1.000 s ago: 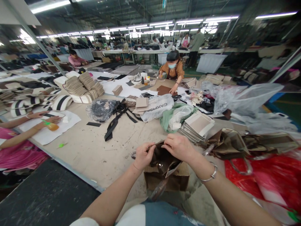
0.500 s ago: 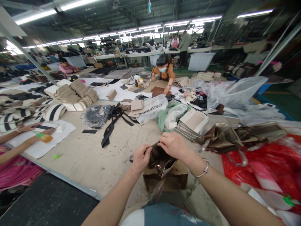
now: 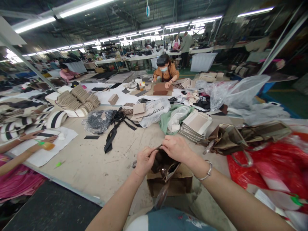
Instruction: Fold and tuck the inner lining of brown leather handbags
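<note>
A brown handbag (image 3: 161,163), its mouth facing up, rests on a cardboard box (image 3: 170,186) in front of me. My left hand (image 3: 145,160) pinches the far rim of the bag between thumb and fingers. Close beside it on the same rim, my right hand (image 3: 176,148) is closed with its fingertips pressed on the edge. A bracelet circles my right wrist. Part of the bag's far wall is hidden behind my fingers. A strip of clear wrap hangs from the near side of the bag.
Beyond my hands lie a green plastic bag (image 3: 166,120), stacked beige panels (image 3: 197,123) and black straps (image 3: 109,139). More brown bags (image 3: 227,139) and red plastic (image 3: 269,163) are on the right. A co-worker's hands (image 3: 45,142) work at left; another person (image 3: 166,69) sits opposite.
My hands keep their grip on the bag's rim, almost unmoved. The person opposite has drawn a hand in over the brown pieces. The view has shifted slightly.
</note>
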The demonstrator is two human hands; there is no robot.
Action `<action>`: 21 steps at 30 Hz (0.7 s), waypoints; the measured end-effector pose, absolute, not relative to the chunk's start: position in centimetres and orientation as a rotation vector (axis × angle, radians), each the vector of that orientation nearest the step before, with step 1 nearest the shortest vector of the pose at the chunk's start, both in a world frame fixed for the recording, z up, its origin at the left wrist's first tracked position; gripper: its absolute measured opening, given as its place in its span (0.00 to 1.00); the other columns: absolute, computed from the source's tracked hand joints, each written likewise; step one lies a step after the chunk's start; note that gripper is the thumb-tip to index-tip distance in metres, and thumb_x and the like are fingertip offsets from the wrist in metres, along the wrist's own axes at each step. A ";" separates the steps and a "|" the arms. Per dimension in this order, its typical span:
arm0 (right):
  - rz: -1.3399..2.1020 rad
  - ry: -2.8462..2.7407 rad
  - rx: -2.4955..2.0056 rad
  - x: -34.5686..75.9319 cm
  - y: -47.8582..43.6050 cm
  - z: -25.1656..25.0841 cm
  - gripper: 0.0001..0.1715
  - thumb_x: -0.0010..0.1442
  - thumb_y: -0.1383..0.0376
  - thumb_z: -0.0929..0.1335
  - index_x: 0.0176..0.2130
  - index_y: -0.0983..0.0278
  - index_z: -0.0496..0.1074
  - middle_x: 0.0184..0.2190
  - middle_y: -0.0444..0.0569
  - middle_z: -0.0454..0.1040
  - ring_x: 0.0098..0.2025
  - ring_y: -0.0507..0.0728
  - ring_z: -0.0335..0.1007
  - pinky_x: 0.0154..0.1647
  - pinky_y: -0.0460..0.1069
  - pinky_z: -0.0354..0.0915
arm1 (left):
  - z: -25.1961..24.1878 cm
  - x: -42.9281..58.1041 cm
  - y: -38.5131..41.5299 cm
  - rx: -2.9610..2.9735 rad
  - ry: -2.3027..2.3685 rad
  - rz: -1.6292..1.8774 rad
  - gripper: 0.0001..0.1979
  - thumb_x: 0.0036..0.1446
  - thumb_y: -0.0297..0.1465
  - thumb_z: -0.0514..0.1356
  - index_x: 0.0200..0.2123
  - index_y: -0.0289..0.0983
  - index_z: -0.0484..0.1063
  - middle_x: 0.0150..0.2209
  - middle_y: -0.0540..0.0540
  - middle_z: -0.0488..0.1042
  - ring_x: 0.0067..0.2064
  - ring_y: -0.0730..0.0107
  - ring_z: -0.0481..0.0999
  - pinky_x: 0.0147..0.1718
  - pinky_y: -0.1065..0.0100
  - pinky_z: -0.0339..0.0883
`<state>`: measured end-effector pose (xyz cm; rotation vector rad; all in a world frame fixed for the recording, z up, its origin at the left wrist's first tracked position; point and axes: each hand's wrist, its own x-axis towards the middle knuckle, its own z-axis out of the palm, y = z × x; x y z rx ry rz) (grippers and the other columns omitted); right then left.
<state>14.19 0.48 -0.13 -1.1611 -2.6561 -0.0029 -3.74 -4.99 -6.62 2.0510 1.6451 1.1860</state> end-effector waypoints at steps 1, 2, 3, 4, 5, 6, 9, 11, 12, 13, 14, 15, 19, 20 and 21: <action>-0.002 -2.654 -1.160 14.2 0.5 -0.1 0.13 0.62 0.61 0.63 0.30 0.64 0.72 0.30 0.48 0.71 0.32 0.52 0.65 0.29 0.47 0.53 | -6.6 -3.7 -5.0 2.047 1.649 1.186 0.10 0.59 0.33 0.55 0.35 0.37 0.76 0.27 0.48 0.73 0.30 0.72 0.72 0.31 0.71 0.66; 0.003 -2.656 -1.155 14.3 0.6 0.0 0.13 0.62 0.60 0.63 0.30 0.64 0.72 0.30 0.48 0.71 0.32 0.52 0.65 0.29 0.47 0.53 | -6.6 -3.6 -5.0 2.041 1.656 1.187 0.10 0.59 0.33 0.55 0.34 0.36 0.76 0.27 0.48 0.73 0.30 0.72 0.72 0.31 0.71 0.66; 0.016 -2.663 -1.142 14.4 0.6 0.0 0.13 0.61 0.60 0.64 0.30 0.64 0.72 0.30 0.48 0.71 0.32 0.52 0.65 0.29 0.47 0.53 | -6.6 -3.6 -5.0 2.035 1.663 1.187 0.10 0.59 0.33 0.55 0.34 0.36 0.75 0.27 0.48 0.73 0.30 0.72 0.72 0.31 0.71 0.66; 0.035 -2.675 -1.125 14.6 0.7 0.2 0.14 0.60 0.58 0.65 0.30 0.64 0.72 0.30 0.47 0.71 0.32 0.52 0.65 0.29 0.46 0.53 | -6.6 -3.5 -5.0 2.030 1.671 1.189 0.10 0.59 0.32 0.55 0.34 0.36 0.75 0.27 0.48 0.73 0.29 0.72 0.72 0.30 0.71 0.65; 0.056 -2.691 -1.103 14.8 0.7 0.3 0.14 0.59 0.56 0.66 0.30 0.64 0.72 0.30 0.47 0.71 0.32 0.52 0.65 0.29 0.46 0.53 | -6.6 -3.5 -5.0 2.025 1.680 1.190 0.10 0.59 0.32 0.55 0.33 0.36 0.75 0.27 0.48 0.73 0.29 0.72 0.72 0.30 0.71 0.65; 0.074 -2.708 -1.081 15.0 0.7 0.4 0.15 0.57 0.54 0.68 0.30 0.64 0.72 0.30 0.47 0.71 0.32 0.52 0.65 0.29 0.46 0.53 | -6.6 -3.4 -5.0 2.022 1.689 1.188 0.10 0.59 0.32 0.55 0.32 0.36 0.75 0.26 0.49 0.72 0.29 0.73 0.72 0.30 0.71 0.65; 0.059 -2.732 -1.075 15.8 0.7 0.8 0.15 0.54 0.54 0.70 0.31 0.64 0.72 0.31 0.47 0.70 0.32 0.53 0.65 0.29 0.47 0.54 | -6.3 -3.3 -5.0 2.015 1.704 1.174 0.10 0.59 0.32 0.55 0.31 0.36 0.74 0.26 0.49 0.72 0.28 0.73 0.71 0.29 0.71 0.64; 0.006 -2.709 -1.110 16.1 0.5 0.8 0.10 0.56 0.58 0.69 0.31 0.64 0.72 0.31 0.47 0.70 0.33 0.53 0.65 0.30 0.47 0.54 | -6.2 -3.2 -5.0 2.016 1.700 1.161 0.10 0.59 0.32 0.55 0.30 0.37 0.73 0.26 0.49 0.72 0.28 0.72 0.71 0.29 0.71 0.64; -0.016 -2.688 -1.128 16.3 0.4 0.7 0.09 0.57 0.60 0.68 0.31 0.63 0.72 0.31 0.47 0.70 0.34 0.53 0.64 0.30 0.47 0.54 | -6.1 -3.1 -5.0 2.017 1.695 1.158 0.10 0.59 0.32 0.55 0.30 0.37 0.73 0.26 0.49 0.72 0.28 0.72 0.71 0.29 0.71 0.64; -0.028 -2.665 -1.141 16.3 0.4 0.6 0.08 0.58 0.61 0.68 0.31 0.63 0.72 0.32 0.47 0.70 0.34 0.53 0.64 0.31 0.48 0.54 | -6.0 -3.1 -5.1 2.020 1.691 1.155 0.10 0.58 0.32 0.55 0.29 0.36 0.73 0.25 0.49 0.71 0.28 0.72 0.70 0.29 0.71 0.63; -0.030 -2.644 -1.150 16.4 0.3 0.5 0.08 0.58 0.62 0.67 0.31 0.63 0.72 0.32 0.48 0.69 0.35 0.54 0.64 0.32 0.48 0.55 | -6.0 -3.1 -5.1 2.023 1.688 1.153 0.09 0.58 0.32 0.55 0.29 0.36 0.73 0.25 0.49 0.71 0.28 0.72 0.70 0.29 0.71 0.63; -0.027 -2.625 -1.156 16.4 0.3 0.5 0.08 0.59 0.62 0.67 0.31 0.63 0.73 0.32 0.48 0.69 0.36 0.54 0.63 0.33 0.48 0.55 | -6.0 -3.1 -5.1 2.026 1.687 1.154 0.09 0.58 0.32 0.55 0.28 0.36 0.72 0.25 0.49 0.71 0.28 0.72 0.70 0.29 0.71 0.63; -0.035 -2.559 -1.181 16.1 0.4 0.2 0.10 0.60 0.61 0.66 0.31 0.64 0.73 0.33 0.49 0.69 0.39 0.56 0.62 0.36 0.49 0.56 | -6.1 -3.1 -5.4 2.047 1.692 1.158 0.10 0.59 0.34 0.54 0.28 0.37 0.71 0.24 0.50 0.69 0.27 0.73 0.69 0.28 0.72 0.62; -0.047 -2.547 -1.185 16.1 0.5 0.1 0.10 0.60 0.61 0.66 0.30 0.64 0.73 0.33 0.49 0.69 0.39 0.56 0.61 0.37 0.49 0.56 | -6.1 -3.1 -5.4 2.052 1.698 1.157 0.11 0.59 0.34 0.54 0.28 0.37 0.71 0.23 0.51 0.69 0.27 0.73 0.69 0.28 0.72 0.61; -0.061 -2.537 -1.188 16.0 0.6 0.1 0.10 0.60 0.62 0.66 0.30 0.64 0.73 0.32 0.49 0.69 0.40 0.56 0.61 0.38 0.50 0.55 | -6.1 -3.1 -5.5 2.056 1.703 1.154 0.11 0.59 0.34 0.54 0.28 0.37 0.71 0.23 0.51 0.69 0.27 0.73 0.69 0.28 0.72 0.62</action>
